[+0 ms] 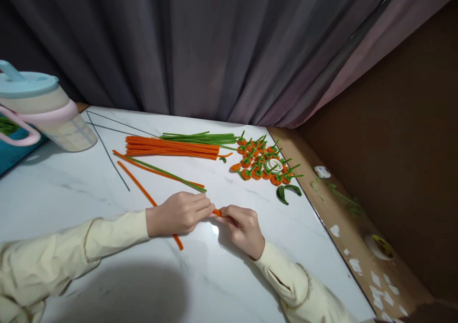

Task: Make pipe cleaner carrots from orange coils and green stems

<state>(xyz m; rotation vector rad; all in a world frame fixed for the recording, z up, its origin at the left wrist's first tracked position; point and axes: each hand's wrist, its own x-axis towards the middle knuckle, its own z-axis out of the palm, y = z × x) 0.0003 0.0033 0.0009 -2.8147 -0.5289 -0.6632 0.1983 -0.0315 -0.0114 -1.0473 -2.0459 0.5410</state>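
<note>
Between my two hands shows a small piece of orange pipe cleaner (217, 212), mostly hidden by the fingertips. My left hand (182, 213) is closed in a pinch at its left end. From the right, my right hand (243, 227) pinches the same piece. A loose orange pipe cleaner (138, 183) passes beneath my left wrist and comes out below it. Just beyond my left hand lie a green pipe cleaner (168, 172) and another orange one, side by side. Farther off is a bundle of orange pipe cleaners (171, 147), with green pipe cleaners (203, 138) behind it.
Small orange pipe-cleaner pumpkins (256, 172) with green stems cluster at the right, around a white ring (275, 165). Curled green pieces (282, 195) lie nearby. A tumbler (71, 127) with a blue lid stands at left. Paper scraps (355, 265) litter the brown surface beyond the table's right edge.
</note>
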